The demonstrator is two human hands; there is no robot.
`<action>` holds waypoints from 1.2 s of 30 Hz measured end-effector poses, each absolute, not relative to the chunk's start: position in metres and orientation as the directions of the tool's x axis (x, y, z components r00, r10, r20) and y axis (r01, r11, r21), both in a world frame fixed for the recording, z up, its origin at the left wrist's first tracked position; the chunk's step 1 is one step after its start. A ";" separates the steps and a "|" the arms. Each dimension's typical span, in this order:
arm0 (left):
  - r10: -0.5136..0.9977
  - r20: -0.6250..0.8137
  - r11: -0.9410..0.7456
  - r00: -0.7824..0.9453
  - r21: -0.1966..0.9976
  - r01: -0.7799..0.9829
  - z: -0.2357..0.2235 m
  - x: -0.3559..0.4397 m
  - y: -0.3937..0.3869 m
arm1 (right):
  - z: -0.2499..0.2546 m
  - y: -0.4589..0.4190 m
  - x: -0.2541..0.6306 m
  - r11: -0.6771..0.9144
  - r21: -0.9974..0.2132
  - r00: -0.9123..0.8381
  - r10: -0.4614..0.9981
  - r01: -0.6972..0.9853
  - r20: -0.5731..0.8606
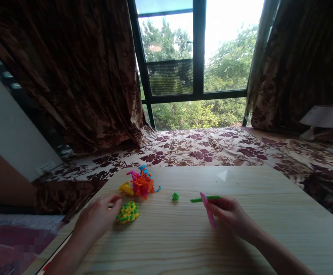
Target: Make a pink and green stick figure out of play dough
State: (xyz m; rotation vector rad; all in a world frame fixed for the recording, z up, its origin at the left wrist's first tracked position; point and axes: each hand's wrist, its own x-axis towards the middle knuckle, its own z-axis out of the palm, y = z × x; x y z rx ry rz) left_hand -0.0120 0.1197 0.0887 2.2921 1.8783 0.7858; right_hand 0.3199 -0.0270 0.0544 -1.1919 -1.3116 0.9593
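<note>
My right hand pinches a slim pink stick-like modelling tool, held at a slant over the table. Crossing behind the tool is a thin green clay roll; its right end meets my fingers, and I cannot tell whether they grip it too. On the left, my left hand hovers low with thumb and fingers apart. Beside its thumb lies a lumpy yellow clay piece with green dots; whether they touch is unclear. A small green clay lump sits between the hands.
Behind the dotted piece is a pile of orange, pink and blue clay, with a yellow clay piece at its left. The pale wooden table ends before a flower-patterned cloth under the window. A white lamp stands far right.
</note>
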 end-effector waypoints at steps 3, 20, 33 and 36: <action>0.888 0.428 -0.342 0.169 0.367 0.865 0.105 0.017 0.106 | 0.055 -0.027 0.323 0.132 -0.991 0.066 0.989 0.008 0.132; 0.819 0.050 -0.019 0.571 0.998 -0.060 0.077 0.183 0.040 | 0.054 -0.023 0.323 0.200 -0.974 0.192 0.965 -0.109 0.176; 0.802 -0.001 -0.004 0.598 1.000 0.008 0.067 0.181 0.039 | 0.057 -0.024 0.325 0.287 -0.939 0.201 0.925 0.188 0.323; 0.805 0.020 -0.039 0.593 0.999 0.020 0.068 0.181 0.038 | 0.058 -0.026 0.325 0.337 -0.897 0.204 0.893 0.285 0.400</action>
